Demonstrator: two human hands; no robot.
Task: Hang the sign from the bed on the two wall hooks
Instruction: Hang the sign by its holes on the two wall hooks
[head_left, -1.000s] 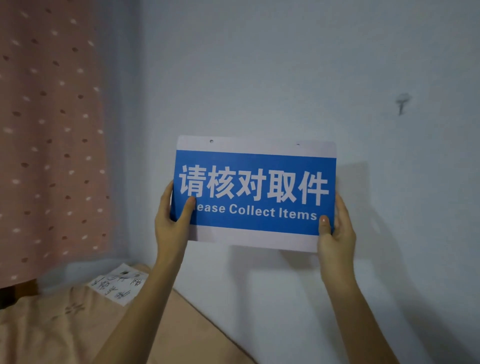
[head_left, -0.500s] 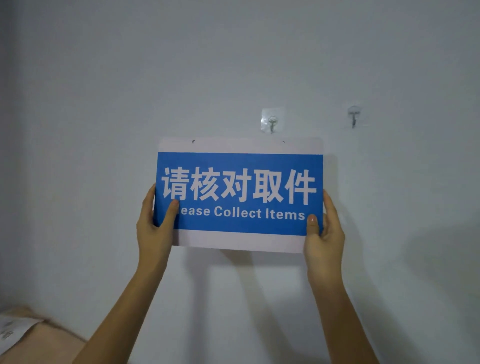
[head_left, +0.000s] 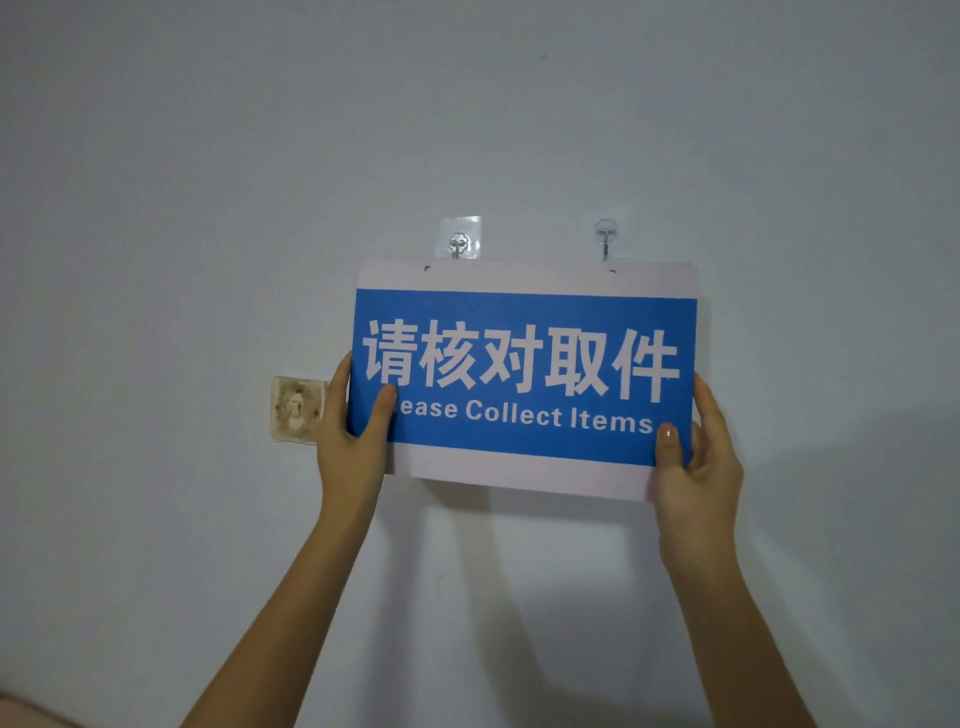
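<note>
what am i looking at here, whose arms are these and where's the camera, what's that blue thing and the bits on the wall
No machine here: these are a person's two bare arms, seen by a wide-angle camera worn on their head, looking forward at a pale wall.

The left hand and the right hand each have a grip on a lower corner of a flat sign, blue with white borders, reading "Collect Items" under Chinese characters. Two small holes sit along its top edge.

Just above the sign are two clear stick-on hooks, a left hook and a right hook. The sign is not hung on them yet; its holes sit just below the hooks.

The stained square left of the sign looks like an old wall plate.
</note>
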